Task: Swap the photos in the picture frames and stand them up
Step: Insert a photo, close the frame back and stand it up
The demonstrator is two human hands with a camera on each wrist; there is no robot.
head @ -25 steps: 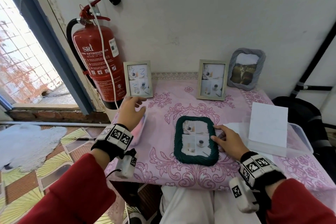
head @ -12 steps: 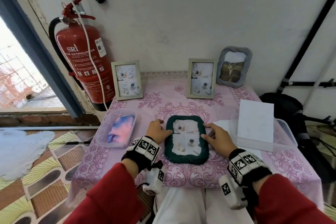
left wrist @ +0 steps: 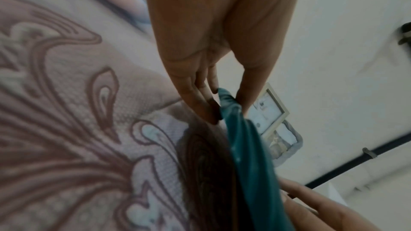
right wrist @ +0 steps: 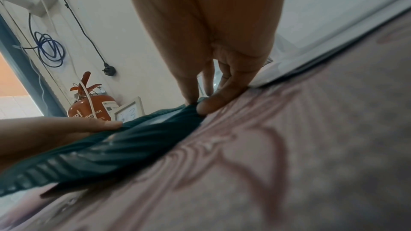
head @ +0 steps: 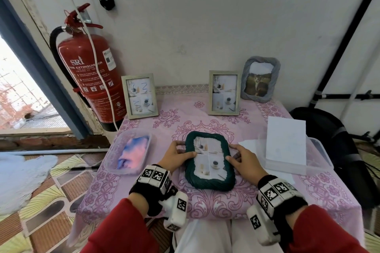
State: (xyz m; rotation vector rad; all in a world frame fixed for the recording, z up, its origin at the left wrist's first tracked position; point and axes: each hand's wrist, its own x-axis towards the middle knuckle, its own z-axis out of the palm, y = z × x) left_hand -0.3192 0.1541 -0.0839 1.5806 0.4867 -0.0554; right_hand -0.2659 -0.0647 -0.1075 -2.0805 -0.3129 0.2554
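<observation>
Both hands' fingers (head: 186, 152) pinch the green frame (head: 209, 181) at picture centre; uneven lifting could drop it onto the desk (head: 320, 189)

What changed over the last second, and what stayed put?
The left hand left the cloth tub and took the green frame's left edge. The right hand now pinches the right edge, and that side is lifted off the tablecloth. The three standing frames, tub and paper box have not moved.

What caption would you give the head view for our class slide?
Both hands, left hand and right hand, grip the sides of a green frame on the pink tablecloth.
</observation>
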